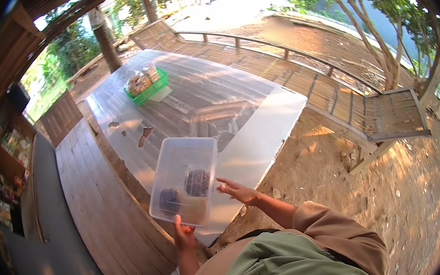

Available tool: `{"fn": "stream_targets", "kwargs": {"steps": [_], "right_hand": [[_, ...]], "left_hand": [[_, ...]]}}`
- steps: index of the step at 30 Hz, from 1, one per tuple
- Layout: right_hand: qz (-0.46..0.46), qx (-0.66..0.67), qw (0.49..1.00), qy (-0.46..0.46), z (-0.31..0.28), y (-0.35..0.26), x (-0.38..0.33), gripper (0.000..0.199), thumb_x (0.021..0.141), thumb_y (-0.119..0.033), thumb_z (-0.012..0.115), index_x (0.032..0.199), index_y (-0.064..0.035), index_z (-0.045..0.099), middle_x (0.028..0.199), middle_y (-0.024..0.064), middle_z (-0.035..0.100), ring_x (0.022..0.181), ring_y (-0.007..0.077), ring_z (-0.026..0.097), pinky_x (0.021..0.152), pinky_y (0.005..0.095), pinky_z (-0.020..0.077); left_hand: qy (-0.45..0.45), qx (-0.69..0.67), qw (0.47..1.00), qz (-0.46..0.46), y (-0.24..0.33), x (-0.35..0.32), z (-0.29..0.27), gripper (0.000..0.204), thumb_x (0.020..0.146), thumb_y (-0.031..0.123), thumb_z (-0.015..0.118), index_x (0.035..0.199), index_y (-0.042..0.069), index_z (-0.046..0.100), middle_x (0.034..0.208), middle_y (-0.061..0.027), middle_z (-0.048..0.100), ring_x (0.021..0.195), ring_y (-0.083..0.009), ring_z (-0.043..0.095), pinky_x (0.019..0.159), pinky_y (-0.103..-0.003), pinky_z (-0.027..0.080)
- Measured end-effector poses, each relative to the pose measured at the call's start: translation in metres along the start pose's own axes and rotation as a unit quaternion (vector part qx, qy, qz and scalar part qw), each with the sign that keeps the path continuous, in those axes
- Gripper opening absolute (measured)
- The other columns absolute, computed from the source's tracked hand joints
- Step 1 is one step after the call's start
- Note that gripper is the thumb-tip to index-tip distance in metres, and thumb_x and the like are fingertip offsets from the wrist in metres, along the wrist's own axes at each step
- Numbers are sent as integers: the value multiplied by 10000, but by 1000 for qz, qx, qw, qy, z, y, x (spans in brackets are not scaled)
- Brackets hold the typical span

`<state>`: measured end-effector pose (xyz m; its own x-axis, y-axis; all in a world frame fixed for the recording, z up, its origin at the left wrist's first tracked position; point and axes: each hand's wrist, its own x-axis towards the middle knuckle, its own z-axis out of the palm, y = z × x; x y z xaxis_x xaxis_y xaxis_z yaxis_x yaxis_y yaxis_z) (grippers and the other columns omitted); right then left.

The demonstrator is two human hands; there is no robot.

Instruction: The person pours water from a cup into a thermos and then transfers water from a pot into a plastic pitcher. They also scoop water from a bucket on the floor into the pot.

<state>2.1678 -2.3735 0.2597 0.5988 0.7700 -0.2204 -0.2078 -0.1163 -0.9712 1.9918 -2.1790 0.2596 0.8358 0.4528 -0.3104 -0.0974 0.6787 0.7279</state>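
A clear rectangular plastic food container (185, 152) is tilted over the near end of the table. My left hand (184, 232) grips its near edge, with the thumb up against the side and the fingers underneath. Inside lie a dark brown piece (198, 183) with a rough top, another dark piece (170, 200) and a paler yellowish patch; their exact kind is too blurred to tell. Just right of the container is my right hand (237, 191), fingers stretched out and apart, holding nothing. Whether its fingertips touch the container wall I cannot tell.
A green plastic basket (146, 89) with bagged, brownish food stands on the far left of the table (267, 127), whose covering is torn in places. A wooden bench (95, 192) runs along the left, a slatted bamboo bench (299, 79) along the far right. Bare earth lies to the right.
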Motion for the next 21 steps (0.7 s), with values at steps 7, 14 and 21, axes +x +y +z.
{"fn": "stream_targets", "kwargs": {"steps": [7,14,21], "right_hand": [[115,-450,883,67,1,64,-20,689,817,-452,513,1364,-176,197,1443,-9,113,1333,217,45,943,647,192],[71,-502,854,119,10,82,-10,674,818,-355,548,1355,-107,224,1417,98,179,1315,287,107,1050,394,197],[57,-499,854,135,6,88,-7,556,856,-274,489,1341,-113,268,1411,80,206,1311,281,139,1054,344,204]], "left_hand": [[-4,-43,999,9,69,31,-28,460,819,364,524,1158,68,432,1108,-69,518,976,-189,532,778,-342,469],[-18,-61,998,11,94,19,-59,433,830,363,511,1149,76,447,1107,-65,521,970,-192,535,767,-344,479],[1,-20,999,30,116,-37,-62,428,840,385,476,1133,74,468,1100,-72,530,957,-204,543,766,-340,472]]}}
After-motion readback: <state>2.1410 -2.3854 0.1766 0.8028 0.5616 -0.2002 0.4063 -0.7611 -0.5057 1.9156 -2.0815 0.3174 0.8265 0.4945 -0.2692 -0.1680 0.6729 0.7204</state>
